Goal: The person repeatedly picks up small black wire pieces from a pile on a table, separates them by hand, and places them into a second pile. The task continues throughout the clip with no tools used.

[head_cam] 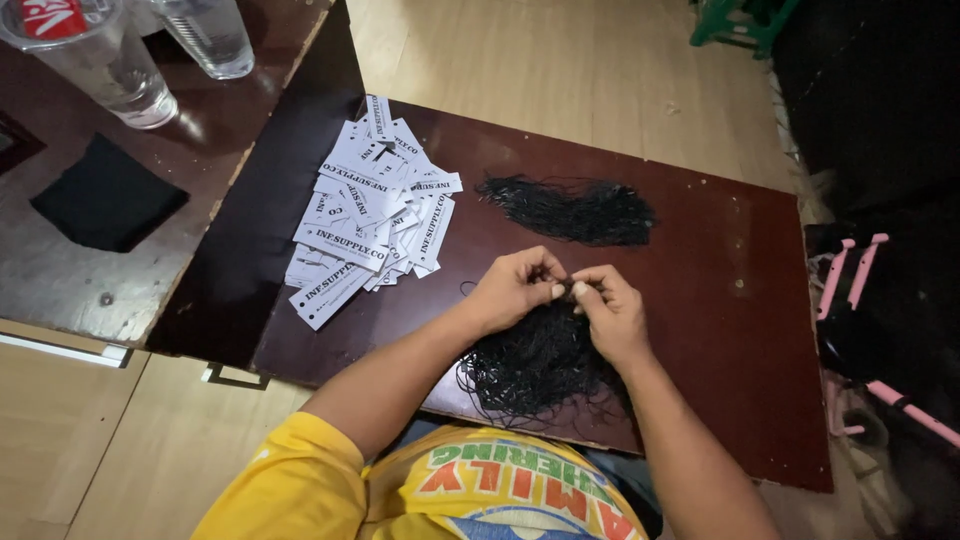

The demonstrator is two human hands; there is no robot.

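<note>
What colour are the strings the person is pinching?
Black, thin strings, pinched between both hands; seen in the head view.

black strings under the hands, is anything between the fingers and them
Nothing visible does. The left hand and right hand meet fingertip to fingertip, pinching a strand straight off the loose heap of black strings on the dark board. The white tags and the second string bundle lie apart, farther back.

Left hand (512,288) and right hand (612,312) pinch a black string together above a tangled cord pile (535,365); white paper tags (370,205) lie nearby on brown board (720,300).
</note>
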